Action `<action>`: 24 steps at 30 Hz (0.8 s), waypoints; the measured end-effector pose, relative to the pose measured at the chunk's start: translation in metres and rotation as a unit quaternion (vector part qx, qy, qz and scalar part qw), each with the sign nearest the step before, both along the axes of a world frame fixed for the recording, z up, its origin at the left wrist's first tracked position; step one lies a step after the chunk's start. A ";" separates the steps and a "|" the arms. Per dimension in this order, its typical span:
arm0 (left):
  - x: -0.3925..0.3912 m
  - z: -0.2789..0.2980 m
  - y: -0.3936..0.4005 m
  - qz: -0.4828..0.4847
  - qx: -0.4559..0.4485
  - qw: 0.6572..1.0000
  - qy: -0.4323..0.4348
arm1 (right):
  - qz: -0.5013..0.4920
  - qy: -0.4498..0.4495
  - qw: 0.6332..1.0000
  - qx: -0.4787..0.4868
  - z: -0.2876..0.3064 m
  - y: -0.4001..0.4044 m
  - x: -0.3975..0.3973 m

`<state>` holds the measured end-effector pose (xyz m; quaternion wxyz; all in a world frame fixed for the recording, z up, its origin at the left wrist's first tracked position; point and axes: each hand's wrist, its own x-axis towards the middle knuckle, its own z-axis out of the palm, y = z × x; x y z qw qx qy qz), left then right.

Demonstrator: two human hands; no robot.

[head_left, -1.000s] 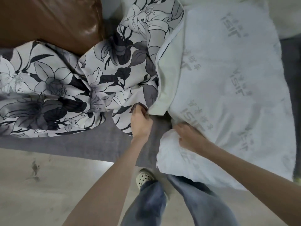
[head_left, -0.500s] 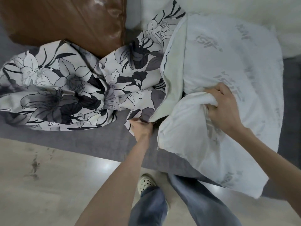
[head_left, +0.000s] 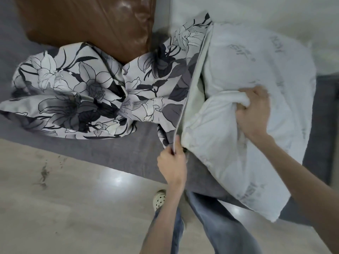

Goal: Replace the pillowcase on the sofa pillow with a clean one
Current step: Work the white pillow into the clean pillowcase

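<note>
Over on the left, the flowered pillowcase (head_left: pixel 88 96) lies crumpled on the grey sofa seat (head_left: pixel 128 153), with a brown leather cushion (head_left: pixel 88 24) behind it. My left hand (head_left: pixel 172 162) pinches the lower corner of the pillowcase's open edge, fingers curled round the hem. Just beside that opening sits the white pillow (head_left: pixel 256 70), its near end folded over; it rests on the seat with one corner hanging past the front edge above the pale floor (head_left: pixel 73 208). My right hand (head_left: pixel 253 112) grips a bunched fold of the pillow.
</note>
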<state>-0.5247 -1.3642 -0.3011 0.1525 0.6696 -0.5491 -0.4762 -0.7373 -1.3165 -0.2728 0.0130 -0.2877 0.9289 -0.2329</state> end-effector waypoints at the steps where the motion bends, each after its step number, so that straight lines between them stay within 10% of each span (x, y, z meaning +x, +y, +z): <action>1: -0.005 0.003 0.007 -0.040 -0.003 0.998 -0.037 | 0.005 -0.004 1.000 0.020 -0.001 -0.006 0.006; 7: 0.007 -0.002 0.046 -0.296 -0.201 0.918 -0.171 | 0.146 0.022 0.975 0.164 -0.044 -0.043 0.056; 12: 0.016 -0.033 0.087 -0.433 -0.003 0.857 -0.279 | 0.345 -0.207 0.853 0.332 -0.086 -0.029 0.055; 17: -0.002 -0.034 0.050 -0.429 0.007 0.851 -0.303 | 0.572 -0.093 0.788 0.210 -0.075 -0.019 0.015; 20: -0.036 -0.025 0.005 -0.383 -0.092 0.878 -0.273 | 0.498 -0.076 0.854 0.127 -0.073 -0.009 -0.032; 24: -0.104 -0.020 -0.050 -0.314 -0.237 0.906 -0.156 | 0.162 -0.042 0.986 0.004 -0.070 -0.030 -0.103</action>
